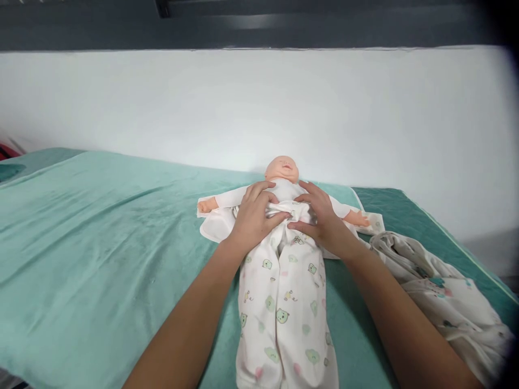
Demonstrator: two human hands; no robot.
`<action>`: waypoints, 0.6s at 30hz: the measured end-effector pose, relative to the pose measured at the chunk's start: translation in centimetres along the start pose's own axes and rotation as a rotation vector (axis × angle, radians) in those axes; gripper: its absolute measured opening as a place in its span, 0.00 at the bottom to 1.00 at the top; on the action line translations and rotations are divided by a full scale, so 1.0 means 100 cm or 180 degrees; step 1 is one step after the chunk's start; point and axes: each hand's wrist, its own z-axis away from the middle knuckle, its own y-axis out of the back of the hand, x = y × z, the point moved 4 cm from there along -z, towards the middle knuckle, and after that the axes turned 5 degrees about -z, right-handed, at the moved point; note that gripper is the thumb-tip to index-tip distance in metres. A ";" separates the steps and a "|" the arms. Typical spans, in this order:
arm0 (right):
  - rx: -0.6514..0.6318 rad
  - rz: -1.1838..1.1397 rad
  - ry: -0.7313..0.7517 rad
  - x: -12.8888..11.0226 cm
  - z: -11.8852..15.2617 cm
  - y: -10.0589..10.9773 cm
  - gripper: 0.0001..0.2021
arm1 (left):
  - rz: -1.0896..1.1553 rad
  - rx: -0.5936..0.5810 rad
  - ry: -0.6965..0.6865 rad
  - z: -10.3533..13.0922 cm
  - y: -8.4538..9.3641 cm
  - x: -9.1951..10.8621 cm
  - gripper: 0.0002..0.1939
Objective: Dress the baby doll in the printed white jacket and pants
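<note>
A baby doll lies on its back, head toward the wall, its white arms spread to both sides. White baby pants printed with green animal faces cover its lower body up to the belly. At the waist, my left hand has cloth between thumb and index finger, the other fingers resting on the doll's side. Opposite it, my right hand also holds the bunched waistband, thumb low and fingers above. The two thumbs nearly meet. Under the doll's arms and back a white garment is spread out.
A crumpled white printed cloth lies at the right, beside my right forearm. Pale green sheeting with soft creases covers the bed, and a darker green cover shows at the right. Behind stands a white wall below a dark rail.
</note>
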 end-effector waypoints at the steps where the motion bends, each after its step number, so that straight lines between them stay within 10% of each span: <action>1: -0.0020 0.0025 0.0031 -0.002 0.000 0.000 0.24 | -0.0069 -0.0030 -0.0115 0.000 0.001 0.003 0.13; 18: 0.0260 0.1430 0.0297 -0.028 0.009 -0.005 0.12 | -0.0963 -0.0122 -0.0485 0.007 -0.002 0.008 0.13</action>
